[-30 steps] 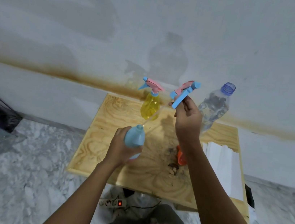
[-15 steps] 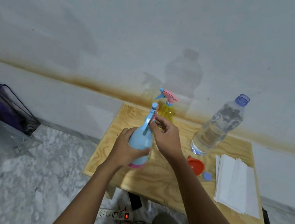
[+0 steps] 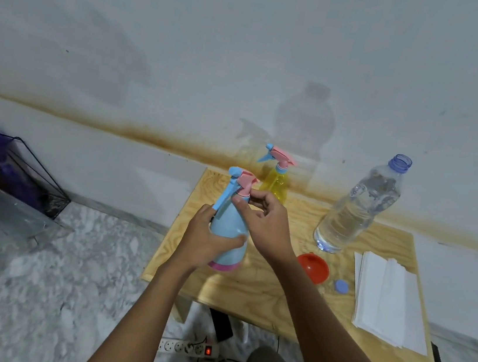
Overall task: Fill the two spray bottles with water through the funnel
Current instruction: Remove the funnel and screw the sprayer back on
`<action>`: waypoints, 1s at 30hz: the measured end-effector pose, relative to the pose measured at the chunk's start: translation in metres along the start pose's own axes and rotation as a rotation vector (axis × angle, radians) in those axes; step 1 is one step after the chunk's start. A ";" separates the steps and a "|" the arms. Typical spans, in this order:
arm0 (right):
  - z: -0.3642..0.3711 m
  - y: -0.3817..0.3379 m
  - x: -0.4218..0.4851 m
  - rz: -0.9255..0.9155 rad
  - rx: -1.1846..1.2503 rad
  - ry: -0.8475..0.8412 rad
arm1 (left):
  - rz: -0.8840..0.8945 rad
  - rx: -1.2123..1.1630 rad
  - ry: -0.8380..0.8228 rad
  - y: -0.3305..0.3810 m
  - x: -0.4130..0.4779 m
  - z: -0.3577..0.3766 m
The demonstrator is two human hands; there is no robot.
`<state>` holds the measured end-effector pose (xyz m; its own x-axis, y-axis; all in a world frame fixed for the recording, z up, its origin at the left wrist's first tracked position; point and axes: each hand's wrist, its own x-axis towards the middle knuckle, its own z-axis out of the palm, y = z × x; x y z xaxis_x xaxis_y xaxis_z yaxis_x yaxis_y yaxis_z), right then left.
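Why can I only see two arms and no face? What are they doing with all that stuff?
The camera sits on the person's head and looks down, so you see only their own arms. The left hand holds a blue bottle. The right hand pinches the neck of its sprayer with its fingers. On the wooden table stand a yellow bottle and an open water bottle. Beside them lie a red funnel, a blue cap and white napkins.
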<state>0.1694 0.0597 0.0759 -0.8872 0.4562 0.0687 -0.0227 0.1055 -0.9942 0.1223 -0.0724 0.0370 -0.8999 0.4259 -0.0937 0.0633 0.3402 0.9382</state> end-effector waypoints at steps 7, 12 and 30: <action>-0.004 -0.010 0.001 0.055 0.167 -0.038 | 0.064 -0.020 0.002 0.012 -0.001 -0.005; -0.002 -0.017 -0.004 0.018 0.156 -0.043 | 0.102 -0.039 -0.020 0.020 0.000 -0.004; -0.007 -0.032 -0.007 -0.015 0.147 0.028 | 0.122 -0.155 0.052 0.048 -0.003 0.008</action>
<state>0.1791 0.0594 0.1075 -0.8730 0.4805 0.0837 -0.1047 -0.0170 -0.9944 0.1311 -0.0506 0.0792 -0.9109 0.4108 0.0376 0.1100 0.1542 0.9819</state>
